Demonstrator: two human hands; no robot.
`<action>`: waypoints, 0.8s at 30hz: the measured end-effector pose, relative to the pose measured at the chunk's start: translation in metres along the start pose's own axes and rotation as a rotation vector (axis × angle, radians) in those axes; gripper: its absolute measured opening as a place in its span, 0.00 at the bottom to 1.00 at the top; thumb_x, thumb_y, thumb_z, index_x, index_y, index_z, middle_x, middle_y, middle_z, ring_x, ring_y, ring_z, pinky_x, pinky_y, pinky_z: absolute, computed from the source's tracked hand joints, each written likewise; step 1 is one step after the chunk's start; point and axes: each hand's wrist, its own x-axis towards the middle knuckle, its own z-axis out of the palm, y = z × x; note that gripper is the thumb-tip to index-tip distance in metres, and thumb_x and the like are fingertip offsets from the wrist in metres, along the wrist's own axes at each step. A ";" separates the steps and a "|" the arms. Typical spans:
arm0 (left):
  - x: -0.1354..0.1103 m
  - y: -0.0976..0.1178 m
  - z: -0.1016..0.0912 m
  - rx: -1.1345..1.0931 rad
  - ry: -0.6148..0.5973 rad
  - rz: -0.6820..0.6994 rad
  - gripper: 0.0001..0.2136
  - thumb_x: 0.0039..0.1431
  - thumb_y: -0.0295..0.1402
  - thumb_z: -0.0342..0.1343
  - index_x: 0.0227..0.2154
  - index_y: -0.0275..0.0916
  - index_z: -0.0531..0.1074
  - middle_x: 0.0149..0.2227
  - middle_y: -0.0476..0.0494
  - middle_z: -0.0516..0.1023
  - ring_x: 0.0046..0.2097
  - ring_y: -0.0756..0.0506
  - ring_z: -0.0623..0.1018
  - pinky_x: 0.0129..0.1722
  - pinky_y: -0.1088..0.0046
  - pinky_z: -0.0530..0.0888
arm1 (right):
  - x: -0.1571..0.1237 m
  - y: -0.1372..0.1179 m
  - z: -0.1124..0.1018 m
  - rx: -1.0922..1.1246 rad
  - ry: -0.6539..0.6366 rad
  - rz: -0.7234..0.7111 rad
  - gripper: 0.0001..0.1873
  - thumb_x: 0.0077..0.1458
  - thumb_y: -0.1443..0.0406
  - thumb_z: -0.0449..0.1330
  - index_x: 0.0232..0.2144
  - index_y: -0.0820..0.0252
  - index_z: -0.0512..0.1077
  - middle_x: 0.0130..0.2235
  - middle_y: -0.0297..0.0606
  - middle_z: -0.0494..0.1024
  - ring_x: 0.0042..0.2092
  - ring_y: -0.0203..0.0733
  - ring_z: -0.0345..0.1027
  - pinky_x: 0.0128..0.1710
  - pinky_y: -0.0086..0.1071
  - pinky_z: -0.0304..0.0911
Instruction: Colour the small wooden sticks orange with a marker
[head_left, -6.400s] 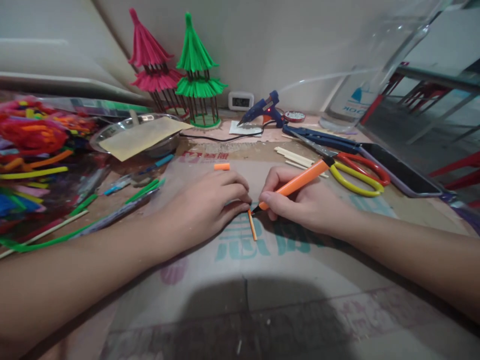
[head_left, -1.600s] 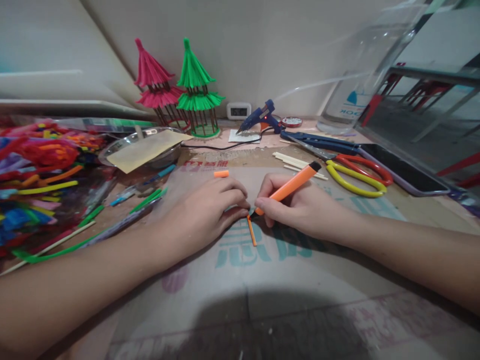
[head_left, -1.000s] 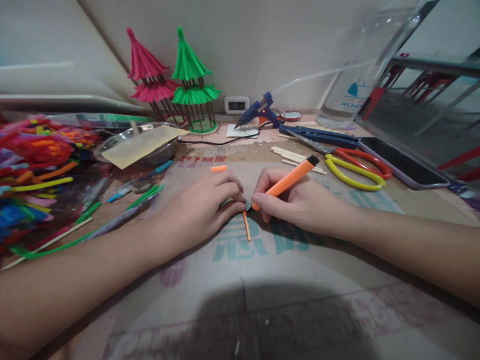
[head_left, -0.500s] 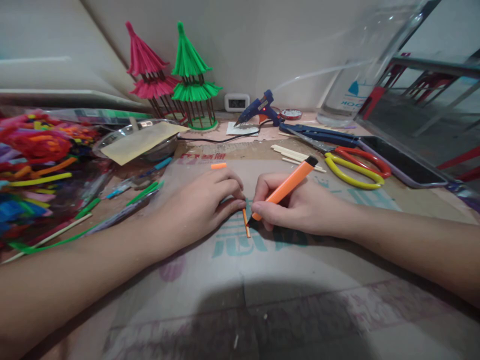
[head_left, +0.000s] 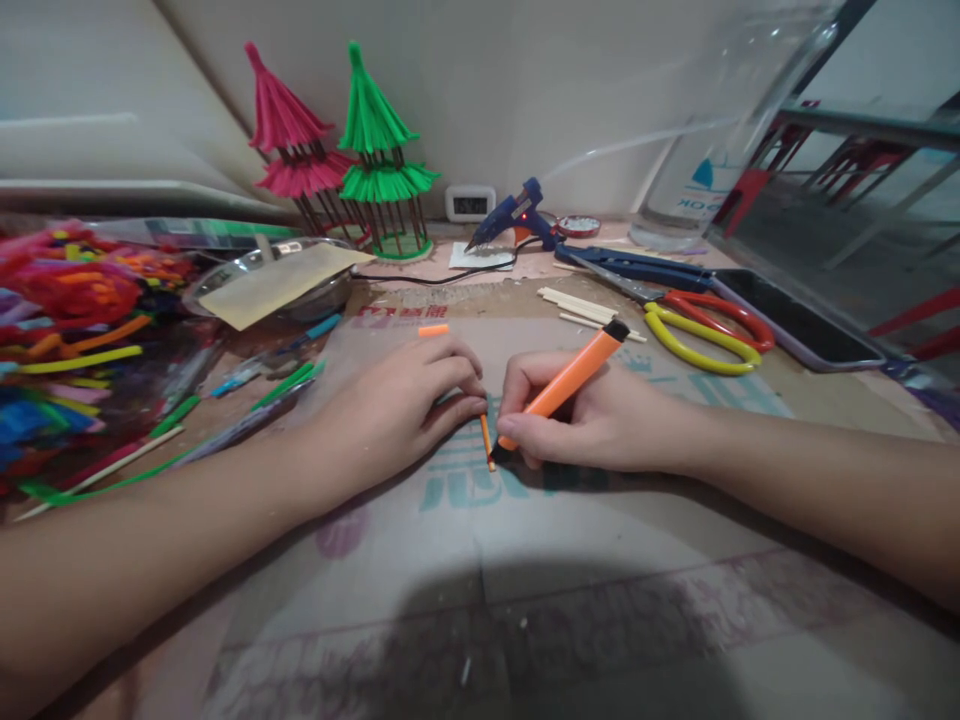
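Observation:
My right hand (head_left: 592, 420) is closed round an orange marker (head_left: 574, 372), tip down on the near end of a thin orange-coloured stick (head_left: 486, 441) lying on the cardboard sheet (head_left: 570, 520). My left hand (head_left: 397, 405) rests beside it with fingers curled, the fingertips pinching and pressing the stick's far end against the cardboard. The two hands nearly touch at the stick. A short orange cap (head_left: 433, 330) lies just beyond my left hand.
Pink (head_left: 289, 130) and green (head_left: 375, 140) paper pagodas stand at the back. A blue glue gun (head_left: 514, 215), scissors (head_left: 697, 325), bare sticks (head_left: 581, 305) and a phone (head_left: 795, 325) lie right. A metal bowl (head_left: 262, 285) and coloured pipe cleaners (head_left: 67, 330) crowd the left.
The marker tip has slid down the stick toward me, from its far end near my left fingers to its near end. My left hand has kept still on the stick.

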 end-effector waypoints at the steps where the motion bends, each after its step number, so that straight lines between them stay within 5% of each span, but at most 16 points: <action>1: 0.000 0.000 0.000 0.003 0.003 0.001 0.10 0.70 0.36 0.50 0.34 0.39 0.72 0.42 0.41 0.76 0.45 0.43 0.75 0.45 0.65 0.72 | 0.001 0.000 0.000 -0.013 0.028 -0.004 0.08 0.57 0.64 0.62 0.28 0.56 0.67 0.23 0.29 0.76 0.26 0.35 0.70 0.27 0.28 0.64; 5: 0.001 0.000 0.001 0.011 0.005 -0.008 0.09 0.70 0.35 0.51 0.34 0.39 0.72 0.42 0.42 0.76 0.45 0.43 0.76 0.44 0.66 0.72 | 0.003 0.000 0.001 -0.070 0.098 -0.010 0.08 0.57 0.64 0.62 0.28 0.56 0.67 0.22 0.30 0.75 0.26 0.35 0.70 0.28 0.29 0.63; 12: -0.001 0.000 -0.001 -0.018 -0.012 -0.015 0.10 0.70 0.36 0.50 0.34 0.39 0.72 0.42 0.42 0.76 0.45 0.43 0.75 0.43 0.65 0.72 | 0.001 -0.001 0.000 0.027 -0.057 0.011 0.08 0.57 0.65 0.62 0.28 0.57 0.66 0.23 0.29 0.76 0.25 0.34 0.70 0.24 0.26 0.62; 18: 0.000 0.000 0.000 -0.022 -0.009 -0.035 0.10 0.69 0.36 0.51 0.34 0.38 0.72 0.42 0.41 0.76 0.45 0.42 0.75 0.45 0.63 0.72 | 0.002 0.000 0.000 -0.015 0.057 -0.004 0.08 0.56 0.65 0.63 0.28 0.57 0.67 0.22 0.29 0.75 0.25 0.35 0.70 0.26 0.28 0.63; 24: 0.000 0.000 0.000 -0.027 -0.020 -0.037 0.10 0.69 0.36 0.51 0.33 0.39 0.72 0.42 0.42 0.75 0.45 0.43 0.75 0.44 0.65 0.72 | 0.000 -0.001 -0.001 0.042 -0.044 0.018 0.08 0.57 0.65 0.62 0.28 0.56 0.66 0.22 0.29 0.76 0.25 0.34 0.70 0.25 0.26 0.62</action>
